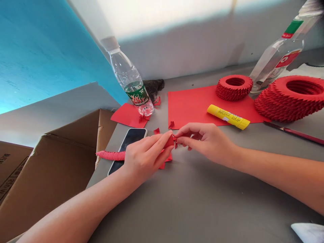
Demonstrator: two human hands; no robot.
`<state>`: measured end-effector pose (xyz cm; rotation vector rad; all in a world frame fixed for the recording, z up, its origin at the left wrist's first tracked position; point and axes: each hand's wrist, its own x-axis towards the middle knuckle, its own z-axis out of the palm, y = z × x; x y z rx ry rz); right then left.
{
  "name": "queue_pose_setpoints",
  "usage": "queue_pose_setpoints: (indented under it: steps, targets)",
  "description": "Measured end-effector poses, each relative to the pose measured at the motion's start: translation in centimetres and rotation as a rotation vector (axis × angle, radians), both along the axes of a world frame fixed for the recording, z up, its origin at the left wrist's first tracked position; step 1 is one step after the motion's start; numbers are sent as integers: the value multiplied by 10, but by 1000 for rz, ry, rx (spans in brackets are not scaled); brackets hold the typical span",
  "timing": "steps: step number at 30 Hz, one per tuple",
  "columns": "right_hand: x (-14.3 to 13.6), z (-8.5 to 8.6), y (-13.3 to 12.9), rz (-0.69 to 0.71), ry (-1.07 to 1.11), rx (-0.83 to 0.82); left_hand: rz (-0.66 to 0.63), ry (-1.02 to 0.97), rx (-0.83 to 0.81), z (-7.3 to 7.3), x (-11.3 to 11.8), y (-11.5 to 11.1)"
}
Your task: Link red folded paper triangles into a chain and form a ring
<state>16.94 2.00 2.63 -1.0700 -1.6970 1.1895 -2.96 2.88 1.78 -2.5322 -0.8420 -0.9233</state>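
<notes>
Near center, two hands: the left grip [148, 152] clamped on one paper chain [111, 155], the right [202, 140] pinching one red piece [175, 138]. Two ringed stacks [283, 116] sit upper right.

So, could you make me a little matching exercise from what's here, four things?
1. long ridged red paper strip
2. yellow glue stick
3. clear plastic bottle with green label
4. brown cardboard box

A. left of the grey table
B. white-capped
C. reaching from the left hand across the black-screened phone
D. on the large red sheet

Pairs: 1-C, 2-D, 3-B, 4-A
</notes>
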Motion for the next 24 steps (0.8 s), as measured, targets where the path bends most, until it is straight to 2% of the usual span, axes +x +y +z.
queue_pose_setpoints:
  steps: [9,16,19,22,24]
  targets:
    - [-1,5,-5,-1,-26,-77,-31,22,30,2,1,-1]
    - [-3,2,-5,-26,-112,39,-21,99,82,4,3,-2]
    - [1,3,0,-15,-20,-70,8,96,75,3,2,-1]
    - [7,4,7,74,55,-199,36,82,76,2,0,1]
    - [9,3,9,107,59,-223,47,89,80,2,0,1]
